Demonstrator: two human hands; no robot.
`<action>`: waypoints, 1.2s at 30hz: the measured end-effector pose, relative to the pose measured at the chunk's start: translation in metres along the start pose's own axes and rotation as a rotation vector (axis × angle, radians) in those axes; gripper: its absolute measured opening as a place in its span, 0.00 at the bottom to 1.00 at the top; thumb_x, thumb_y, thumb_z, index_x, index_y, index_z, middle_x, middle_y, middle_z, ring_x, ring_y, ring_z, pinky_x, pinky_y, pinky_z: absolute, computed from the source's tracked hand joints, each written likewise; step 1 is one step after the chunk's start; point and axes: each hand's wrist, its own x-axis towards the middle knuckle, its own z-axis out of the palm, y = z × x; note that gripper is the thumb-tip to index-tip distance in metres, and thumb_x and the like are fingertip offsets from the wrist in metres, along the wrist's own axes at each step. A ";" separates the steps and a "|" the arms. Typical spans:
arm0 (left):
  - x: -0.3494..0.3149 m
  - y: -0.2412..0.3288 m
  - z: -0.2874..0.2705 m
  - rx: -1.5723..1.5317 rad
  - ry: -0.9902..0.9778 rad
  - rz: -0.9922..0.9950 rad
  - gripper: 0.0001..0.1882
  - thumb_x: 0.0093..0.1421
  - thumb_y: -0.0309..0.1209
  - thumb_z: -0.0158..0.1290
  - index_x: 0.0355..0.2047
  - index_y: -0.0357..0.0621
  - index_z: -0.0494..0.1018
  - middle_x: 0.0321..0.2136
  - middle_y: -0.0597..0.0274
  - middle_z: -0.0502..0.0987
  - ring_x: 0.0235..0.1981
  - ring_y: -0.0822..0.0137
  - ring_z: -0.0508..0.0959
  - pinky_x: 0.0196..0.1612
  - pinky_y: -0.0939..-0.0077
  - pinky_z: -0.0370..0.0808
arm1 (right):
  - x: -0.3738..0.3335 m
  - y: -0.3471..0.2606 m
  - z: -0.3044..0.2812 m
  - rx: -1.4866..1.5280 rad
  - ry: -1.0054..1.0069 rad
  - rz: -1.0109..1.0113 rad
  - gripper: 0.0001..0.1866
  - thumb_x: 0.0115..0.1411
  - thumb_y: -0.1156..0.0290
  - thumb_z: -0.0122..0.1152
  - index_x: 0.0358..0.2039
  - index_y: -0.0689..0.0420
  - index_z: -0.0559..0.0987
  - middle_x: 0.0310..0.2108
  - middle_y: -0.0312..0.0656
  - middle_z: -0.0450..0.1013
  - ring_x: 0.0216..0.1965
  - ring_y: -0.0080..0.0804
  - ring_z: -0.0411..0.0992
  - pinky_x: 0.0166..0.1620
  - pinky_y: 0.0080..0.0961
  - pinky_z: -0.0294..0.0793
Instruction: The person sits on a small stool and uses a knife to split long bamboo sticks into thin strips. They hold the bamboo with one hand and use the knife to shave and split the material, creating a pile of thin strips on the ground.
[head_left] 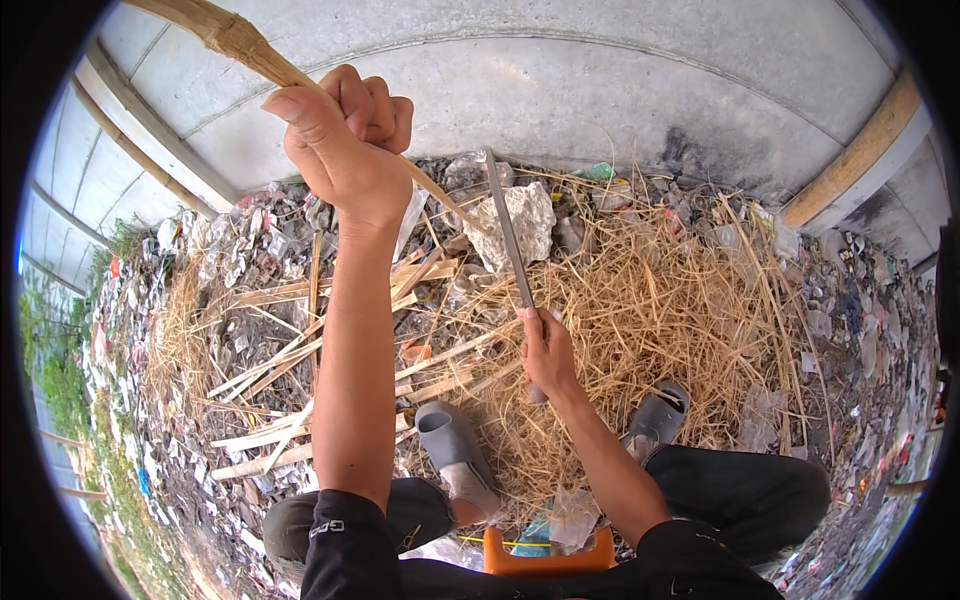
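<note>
My left hand (350, 150), raised at the upper left, is closed around a bamboo stick (240, 45). The stick slants down past my wrist, and its thin lower end reaches a pale rough stone (520, 225). Lower and to the right, my right hand (548, 352) grips a long, narrow machete (508, 225). Its dark blade points away from me and crosses over the stone, though I cannot tell if it touches it. Split bamboo strips (275, 365) lie in a loose pile left of centre. Thin bamboo shavings (660, 310) form a heap on the right.
A grey concrete wall (580, 90) runs across the back, with a bamboo post (850, 150) at the right. Litter and plastic scraps (130, 390) cover the ground. My grey clogs (450, 440) stand on either side, and an orange stool (548, 556) is at the lower edge.
</note>
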 end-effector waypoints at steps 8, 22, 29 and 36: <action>0.001 -0.008 0.005 -0.017 0.058 0.047 0.41 0.64 0.75 0.35 0.17 0.51 0.45 0.15 0.75 0.45 0.15 0.78 0.44 0.17 0.78 0.43 | 0.009 0.001 0.024 0.356 0.131 -0.275 0.21 0.79 0.55 0.39 0.48 0.58 0.75 0.15 0.26 0.58 0.15 0.11 0.57 0.17 0.16 0.57; 0.010 -0.013 -0.028 -0.052 0.150 -0.011 0.40 0.65 0.75 0.37 0.18 0.53 0.45 0.14 0.75 0.45 0.16 0.77 0.42 0.18 0.78 0.43 | 0.036 0.020 0.013 0.210 0.176 -0.303 0.20 0.78 0.54 0.41 0.36 0.54 0.73 0.14 0.26 0.58 0.12 0.13 0.54 0.14 0.20 0.51; 0.003 -0.009 -0.029 -0.109 0.069 -0.040 0.41 0.63 0.76 0.37 0.18 0.52 0.46 0.14 0.74 0.45 0.15 0.77 0.43 0.17 0.78 0.42 | 0.043 0.075 -0.013 -0.373 -0.029 0.195 0.27 0.78 0.50 0.40 0.27 0.54 0.76 0.12 0.28 0.59 0.11 0.18 0.55 0.15 0.23 0.55; 0.019 -0.007 -0.070 -0.505 -0.445 -0.290 0.37 0.64 0.71 0.47 0.17 0.54 0.54 0.14 0.77 0.50 0.16 0.77 0.45 0.19 0.78 0.46 | 0.040 -0.004 -0.013 0.236 0.090 -0.124 0.20 0.77 0.57 0.44 0.33 0.56 0.74 0.15 0.28 0.62 0.16 0.13 0.60 0.19 0.20 0.55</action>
